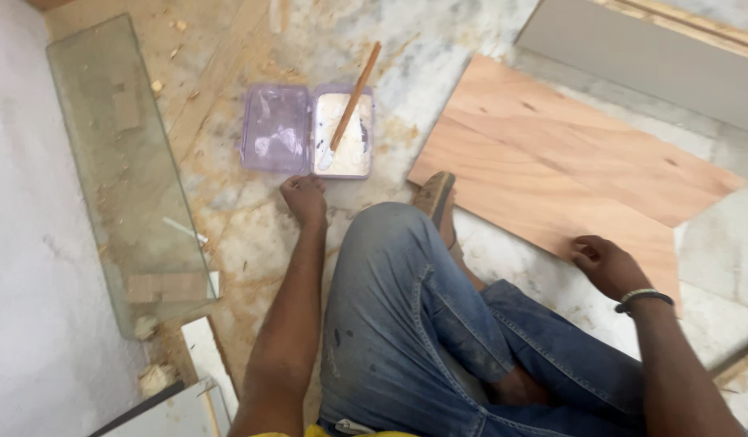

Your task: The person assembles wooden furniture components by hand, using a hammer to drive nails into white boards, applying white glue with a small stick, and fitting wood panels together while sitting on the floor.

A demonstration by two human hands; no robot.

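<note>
Plywood board lies flat on the dusty marble floor to the person's right, its near edge under the right hand, which rests on it with fingers curled loosely and holds nothing. A dark band with a pale stripe sits on that wrist. The left hand is planted on the floor as a loose fist, knuckles down, gripping nothing, just in front of a clear purple plastic box that lies open with its lid folded out to the left. White paste fills the right half of the box, and a wooden stick leans in it, its lower end in the paste and its upper end pointing away to the right. Smears of the same white stuff mark the lid. The person sits on the floor in blue jeans, one knee raised between the two hands, with a sandal sole showing just beyond it. A sheet of glass lies along the left near a pale wall, and a grey panel lies past the board at the top right.
</note>
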